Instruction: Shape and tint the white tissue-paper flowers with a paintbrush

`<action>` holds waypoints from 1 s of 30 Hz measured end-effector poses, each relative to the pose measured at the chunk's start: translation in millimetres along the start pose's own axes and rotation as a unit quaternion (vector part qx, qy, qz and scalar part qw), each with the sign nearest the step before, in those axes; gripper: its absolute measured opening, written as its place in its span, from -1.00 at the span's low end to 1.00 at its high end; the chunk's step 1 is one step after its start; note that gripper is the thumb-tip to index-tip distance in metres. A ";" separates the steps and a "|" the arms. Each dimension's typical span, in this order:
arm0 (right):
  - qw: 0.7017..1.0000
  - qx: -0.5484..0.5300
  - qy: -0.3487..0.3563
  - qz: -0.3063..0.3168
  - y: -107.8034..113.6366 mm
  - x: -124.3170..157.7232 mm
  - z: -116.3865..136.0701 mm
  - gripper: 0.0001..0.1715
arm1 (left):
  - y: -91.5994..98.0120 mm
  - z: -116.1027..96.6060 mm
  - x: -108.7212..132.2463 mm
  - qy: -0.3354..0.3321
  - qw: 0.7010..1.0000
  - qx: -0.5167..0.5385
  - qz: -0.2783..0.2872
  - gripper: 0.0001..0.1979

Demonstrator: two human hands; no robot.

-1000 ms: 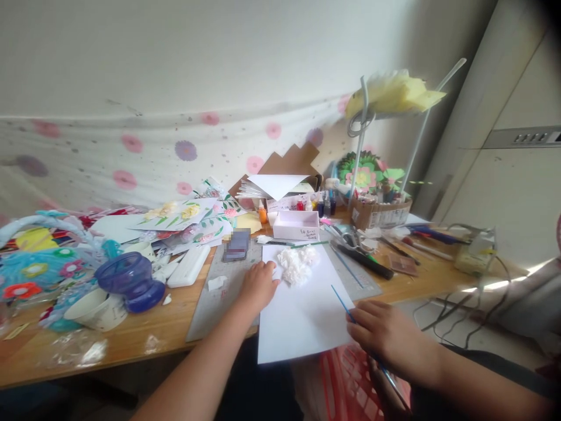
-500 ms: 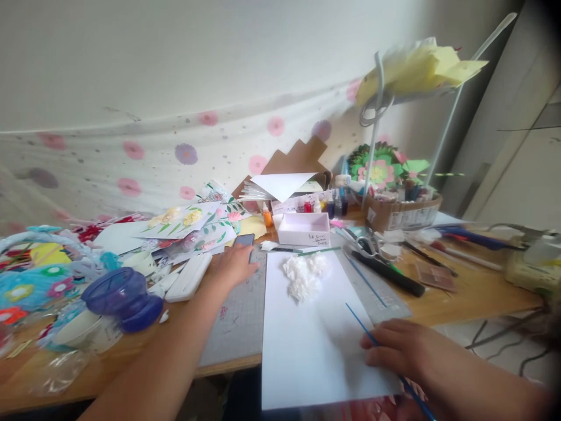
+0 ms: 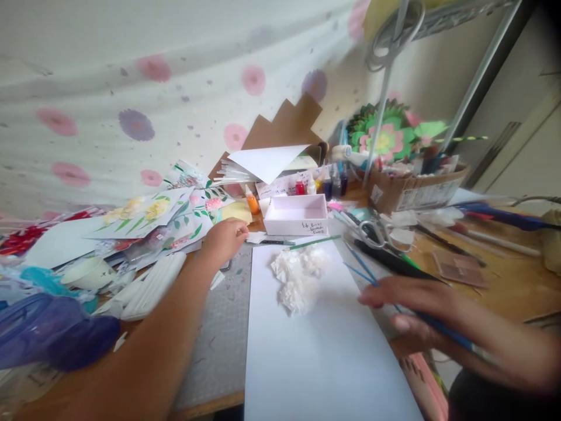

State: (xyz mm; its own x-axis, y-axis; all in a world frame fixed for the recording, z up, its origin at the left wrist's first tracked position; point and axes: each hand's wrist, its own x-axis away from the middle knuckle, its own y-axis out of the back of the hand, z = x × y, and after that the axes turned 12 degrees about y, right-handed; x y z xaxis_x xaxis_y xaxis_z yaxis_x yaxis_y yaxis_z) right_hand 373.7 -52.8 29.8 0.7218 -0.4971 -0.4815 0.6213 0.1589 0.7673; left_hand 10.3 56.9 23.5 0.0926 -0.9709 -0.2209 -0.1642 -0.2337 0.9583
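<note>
My left hand (image 3: pixel 225 240) reaches over the far left of the grey mat (image 3: pixel 219 339) with fingers curled together; anything inside them is hidden. Beneath it, a dark phone barely shows. In my right hand (image 3: pixel 416 307) is a thin blue paintbrush (image 3: pixel 447 332), its thin end pointing toward the white paper (image 3: pixel 298 362). Motion blurs the hand and the brush. Fluffy white crumpled tufts (image 3: pixel 298 278) lie on the upper part of the paper. A thin green stick (image 3: pixel 313 242) crosses the sheet's far edge, and another thin blue stick (image 3: pixel 360 258) rests beside it.
Behind the paper stands a shallow white box (image 3: pixel 295 225), with an orange bottle (image 3: pixel 251 202) to its left. Scissors (image 3: pixel 374 234) and a cardboard box (image 3: pixel 416 190) are on the right. Painted flower sheets (image 3: pixel 144 216) and a purple translucent container (image 3: pixel 56 333) crowd the left.
The view has tilted down and shifted right. My left hand has lifted off the phone, its fingers curling in. My right hand has risen with the brush, turning so its palm side shows.
</note>
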 end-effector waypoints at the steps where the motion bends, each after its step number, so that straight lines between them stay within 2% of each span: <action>1: 0.999 -0.030 -0.012 0.013 2.8 -6.6 -4.1 -0.68 | 5.8 -3.2 3.7 -0.002 1.000 0.015 -0.017 -0.90; 4: 0.994 -0.102 -0.030 -0.013 2.7 -23.0 -19.1 -0.68 | 20.2 -20.3 19.8 -0.006 0.996 0.072 -0.046 -0.90; 7: 0.982 -0.167 -0.073 -0.050 -12.0 -31.9 -33.2 -0.70 | 23.0 -42.3 40.9 0.019 0.958 0.286 -0.008 -0.91; 10: 0.947 -0.279 -0.130 -0.091 -30.5 -36.2 -40.5 -0.76 | 9.8 -58.6 60.1 0.009 0.878 0.471 0.081 -0.93; 12: 0.925 -0.335 -0.149 -0.097 -38.7 -38.8 -41.4 -0.82 | -3.5 -63.8 68.9 0.008 0.826 0.538 0.167 -0.92; 13: 0.920 -0.348 -0.155 -0.088 -41.0 -40.2 -41.3 -0.84 | -9.7 -64.9 72.0 0.013 0.808 0.551 0.209 -0.91; 15: 0.917 -0.355 -0.169 -0.064 -43.2 -42.8 -40.9 -0.85 | -18.8 -65.4 76.5 0.023 0.791 0.545 0.278 -0.90; 18: 0.917 -0.356 -0.174 -0.044 -45.1 -45.5 -41.9 -0.85 | -22.5 -64.7 80.8 0.011 0.791 0.501 0.351 -0.88; 22: 0.922 -0.345 -0.174 -0.034 -49.0 -46.6 -45.4 -0.88 | -16.3 -62.8 84.1 -0.028 0.830 0.389 0.398 -0.88; 24: 0.922 -0.341 -0.177 -0.037 -50.0 -46.7 -47.0 -0.88 | -12.1 -61.5 84.2 -0.060 0.856 0.325 0.398 -0.88; 27: 0.916 -0.354 -0.180 -0.053 -49.4 -45.8 -48.4 -0.88 | -5.9 -60.2 83.3 -0.148 0.887 0.230 0.371 -0.88; 30: 0.904 -0.380 -0.189 -0.045 -48.4 -44.6 -48.9 -0.90 | -0.7 -60.3 82.7 -0.236 0.891 0.153 0.357 -0.88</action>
State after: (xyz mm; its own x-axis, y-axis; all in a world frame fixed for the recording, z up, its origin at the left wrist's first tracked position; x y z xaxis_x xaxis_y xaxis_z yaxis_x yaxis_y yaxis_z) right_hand 326.3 3.5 -6.6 0.5910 -0.7709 -0.2376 0.8064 0.5721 0.1496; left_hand 77.3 -20.0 15.6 -0.5537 -0.7752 0.3041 -0.2833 0.5187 0.8066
